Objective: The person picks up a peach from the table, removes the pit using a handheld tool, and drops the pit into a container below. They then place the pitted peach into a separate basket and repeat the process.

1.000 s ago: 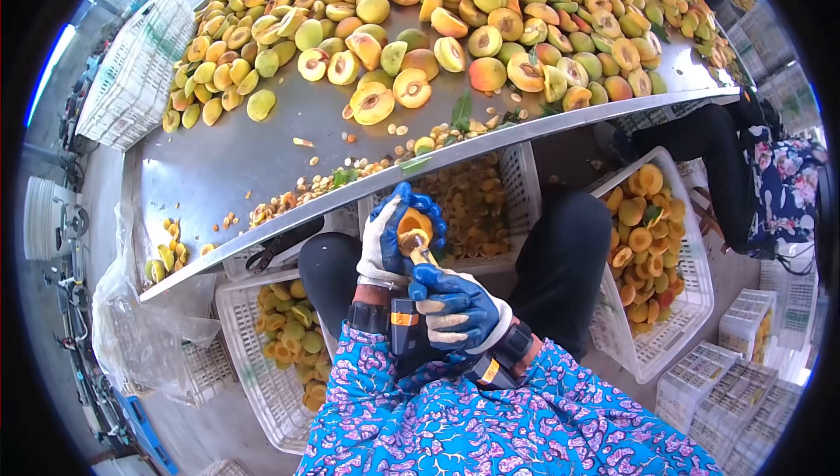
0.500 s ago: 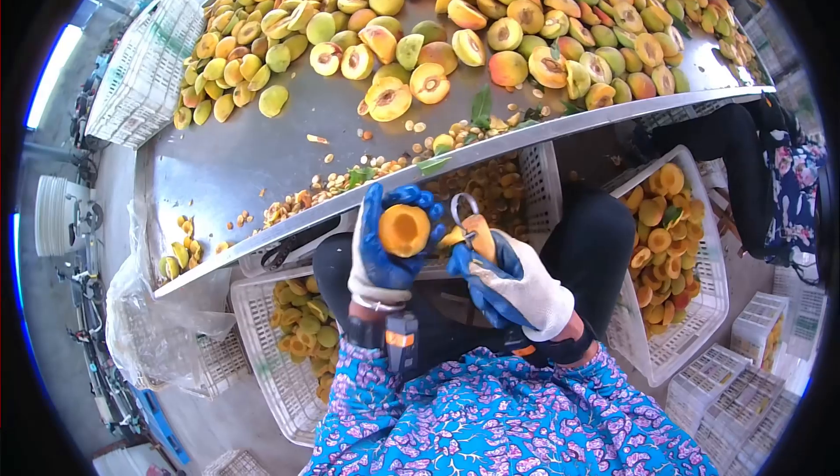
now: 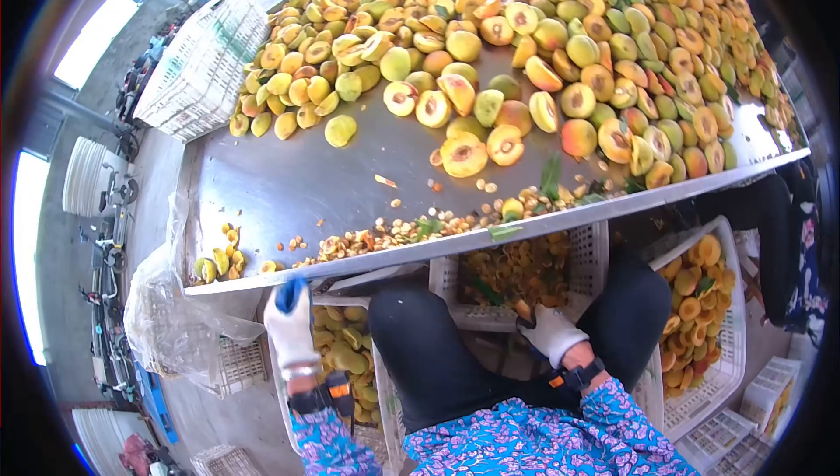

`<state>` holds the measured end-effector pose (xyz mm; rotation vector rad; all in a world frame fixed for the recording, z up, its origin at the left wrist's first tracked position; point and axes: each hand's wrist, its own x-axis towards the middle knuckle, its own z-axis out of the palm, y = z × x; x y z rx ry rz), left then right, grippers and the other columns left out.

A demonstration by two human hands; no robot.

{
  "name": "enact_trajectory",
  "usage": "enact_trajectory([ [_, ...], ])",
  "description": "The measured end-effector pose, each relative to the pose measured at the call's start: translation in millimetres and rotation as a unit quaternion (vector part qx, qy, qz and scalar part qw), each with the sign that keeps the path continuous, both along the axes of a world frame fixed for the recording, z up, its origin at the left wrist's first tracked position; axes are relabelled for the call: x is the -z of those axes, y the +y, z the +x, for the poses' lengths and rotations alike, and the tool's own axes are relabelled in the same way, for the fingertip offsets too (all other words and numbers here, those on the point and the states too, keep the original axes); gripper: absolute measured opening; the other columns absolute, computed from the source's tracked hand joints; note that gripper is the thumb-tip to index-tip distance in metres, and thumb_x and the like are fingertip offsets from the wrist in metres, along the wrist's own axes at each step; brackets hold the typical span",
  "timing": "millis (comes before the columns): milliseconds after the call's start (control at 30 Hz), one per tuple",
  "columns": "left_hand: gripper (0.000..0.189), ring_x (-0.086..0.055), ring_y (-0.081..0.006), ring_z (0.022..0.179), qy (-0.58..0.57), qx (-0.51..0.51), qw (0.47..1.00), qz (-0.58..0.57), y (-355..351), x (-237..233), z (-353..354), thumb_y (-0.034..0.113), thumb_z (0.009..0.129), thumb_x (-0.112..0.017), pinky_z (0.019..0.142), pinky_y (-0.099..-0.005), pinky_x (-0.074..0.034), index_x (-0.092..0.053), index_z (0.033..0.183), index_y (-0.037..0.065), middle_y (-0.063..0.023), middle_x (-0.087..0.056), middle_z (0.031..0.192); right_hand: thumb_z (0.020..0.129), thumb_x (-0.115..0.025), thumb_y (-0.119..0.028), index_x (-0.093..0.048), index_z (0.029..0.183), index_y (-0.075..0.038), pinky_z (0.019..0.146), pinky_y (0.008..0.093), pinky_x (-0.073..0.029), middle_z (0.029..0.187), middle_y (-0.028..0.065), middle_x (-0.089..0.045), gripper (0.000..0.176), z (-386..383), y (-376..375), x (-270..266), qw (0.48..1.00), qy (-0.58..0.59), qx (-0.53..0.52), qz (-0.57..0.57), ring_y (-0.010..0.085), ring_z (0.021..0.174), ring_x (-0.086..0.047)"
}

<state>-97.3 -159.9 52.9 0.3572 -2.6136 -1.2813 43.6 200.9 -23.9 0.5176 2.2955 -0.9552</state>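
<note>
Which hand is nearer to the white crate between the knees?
Right. The right hand is at the near edge of the crate; the left hand is left of it, past the left knee.

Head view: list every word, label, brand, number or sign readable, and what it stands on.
No text can be read.
Orange label by the left wristband: too small.
Orange patch by the right wristband: too small.
Dark marks on the table: too blurred.

L hand, gloved, nr table edge & L crate, grip unclear | R hand, gloved, holds tool handle btwn knees, nr mid crate | halved peaches piled on table, pits along front edge
</note>
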Motion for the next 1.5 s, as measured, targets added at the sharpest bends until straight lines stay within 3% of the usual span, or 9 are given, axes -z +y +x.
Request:
enact_trajectory([
  [200, 0.038, -0.065, -0.025, 0.091, 0.029, 0.118, 0.984, -0.132, 107.1, -50.2, -157.0, 0.023, 0.078, -0.071, 0.082, -0.0319, -0.049, -0.063, 0.107, -0.001, -0.0165, -0.067, 0.1, 0.081, -0.064, -0.035, -0.057, 0.104, 0.002, 0.079, 0.0449, -0.047, 0.093, 0.026, -0.063, 0.044, 6.4, 2.7, 28.5, 0.999, 0.039, -0.002, 0.008, 0.0401, 0.091, -0.06],
  [267, 0.052, -0.06, -0.0294, 0.105, 0.021, 0.107, 0.968, -0.225, 108.6, -8.4, -223.2, 0.032, 0.077, -0.072, 0.09, -0.0356, -0.045, -0.058, 0.117, 0.002, -0.0175, -0.063, 0.112, 0.081, -0.063, -0.035, -0.055, 0.105, 0.002, 0.078, 0.0453, -0.046, 0.092, 0.0261, -0.062, 0.045, -4.0, 4.2, 20.9, 0.999, 0.008, 0.031, -0.044, 0.0402, 0.091, -0.06],
  [467, 0.054, -0.06, -0.0275, 0.104, -0.047, 0.17, 0.894, -0.411, 135.4, 3.9, -254.2, 0.034, 0.078, -0.071, 0.085, -0.0361, -0.049, -0.055, 0.121, 0.004, -0.0128, -0.062, 0.114, 0.082, -0.062, -0.037, -0.055, 0.103, 0.002, 0.076, 0.0457, -0.046, 0.091, 0.0256, -0.062, 0.044, -5.4, 3.9, 29.7, 0.999, 0.033, 0.019, -0.018, 0.0393, 0.092, -0.06],
  [567, 0.043, -0.064, -0.022, 0.095, -0.076, 0.192, 0.968, 0.142, 116.8, -0.7, -229.7, 0.026, 0.081, -0.068, 0.073, -0.0329, -0.053, -0.057, 0.118, 0.006, -0.0069, -0.064, 0.11, 0.081, -0.064, -0.035, -0.056, 0.101, 0.002, 0.076, 0.0457, -0.046, 0.09, 0.025, -0.062, 0.042, -5.7, 2.6, 22.6, 0.999, 0.035, 0.015, -0.002, 0.0392, 0.091, -0.06],
  [700, 0.045, -0.055, -0.0341, 0.109, -0.112, 0.225, 0.687, 0.681, 95.8, -15.2, -148.4, 0.03, 0.092, -0.053, 0.087, -0.0458, -0.051, -0.046, 0.128, 0.003, -0.0161, -0.054, 0.123, 0.08, -0.067, -0.027, -0.056, 0.097, 0.002, 0.067, 0.0432, -0.048, 0.082, 0.0217, -0.064, 0.035, -6.8, -0.6, 1.0, 0.995, 0.049, 0.071, -0.04, 0.0381, 0.078, -0.062],
  [900, 0.051, -0.053, -0.0278, 0.113, -0.095, 0.109, 0.594, 0.792, 136.4, -25.3, -25.6, 0.044, 0.094, -0.047, 0.09, -0.043, -0.049, -0.051, 0.122, 0.002, -0.0141, -0.057, 0.12, 0.083, -0.065, -0.022, -0.055, 0.095, 0.0, 0.051, 0.0377, -0.047, 0.067, 0.0173, -0.061, 0.027, -14.4, -13.4, -49.2, 0.953, 0.277, 0.058, -0.106, 0.0256, 0.056, -0.063],
  [1067, 0.053, -0.055, -0.0278, 0.108, -0.121, 0.134, 0.568, 0.803, 166.8, -19.5, 22.8, 0.048, 0.094, -0.044, 0.1, -0.046, -0.04, -0.053, 0.119, 0.001, -0.0138, -0.058, 0.115, 0.083, -0.065, -0.025, -0.049, 0.095, -0.001, 0.062, 0.0453, -0.047, 0.076, 0.0246, -0.061, 0.031, -24.1, -44.6, -125.2, 0.956, 0.24, 0.036, -0.163, 0.0415, 0.074, -0.061],
  [1400, 0.049, -0.056, -0.0297, 0.107, -0.113, 0.199, 0.648, 0.727, 179.5, -13.6, 49.7, 0.04, 0.098, -0.036, 0.099, -0.0471, -0.041, -0.049, 0.122, -0.001, -0.017, -0.058, 0.114, 0.083, -0.067, -0.02, -0.049, 0.096, 0.0, 0.055, 0.0376, -0.048, 0.072, 0.0199, -0.061, 0.03, -12.7, -63.5, -107.7, 0.945, 0.318, -0.024, -0.075, 0.0329, 0.064, -0.064],
  [1500, 0.047, -0.055, -0.0292, 0.11, -0.069, 0.232, 0.698, 0.675, 182.8, -16.9, 57.5, 0.035, 0.098, -0.038, 0.099, -0.044, -0.041, -0.047, 0.124, -0.003, -0.0164, -0.057, 0.117, 0.084, -0.064, -0.022, -0.051, 0.093, -0.001, 0.055, 0.0396, -0.048, 0.075, 0.021, -0.062, 0.027, -13.7, -57.9, -109.8, 0.933, 0.285, 0.078, -0.203, 0.0368, 0.063, -0.062],
])
